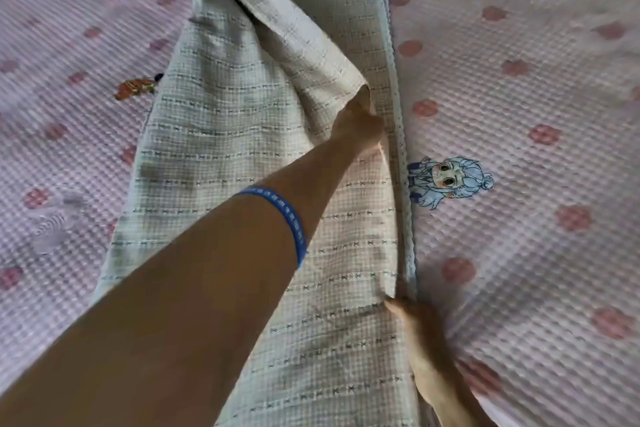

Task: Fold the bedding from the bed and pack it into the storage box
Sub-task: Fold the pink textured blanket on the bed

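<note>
At the right-hand edge of the pale checked blanket (242, 156), my left hand (360, 125) pinches a turned-over corner of the cloth, its grip closed on the fold so the fingers are hidden beneath it. That arm reaches across from the left, with a blue wristband (287, 222) on the forearm. Nearer to me, my right hand (415, 326) is at the same long edge of the blanket, fingertips on the cloth beside its blue dotted trim (398, 135); whether it pinches or only presses I cannot tell, as the fingers are mostly out of sight.

Outward from both hands, the blanket lies as a long band down the middle of the bed, already doubled, with the upper layer lifted and curling over from the left. Under it spreads the pink quilted bed cover (519, 97), dotted with red rounds and printed with a blue-haired cartoon figure (446, 180) just beside the trim. No storage box is in view.

I judge the step in hand to be bringing the lifted layer across to meet the trimmed edge. To do it well, I would keep the near hand pinning the edge flat, draw the far corner taut so no slack bunches in the middle, lay edge on edge, then smooth outward before folding again.
</note>
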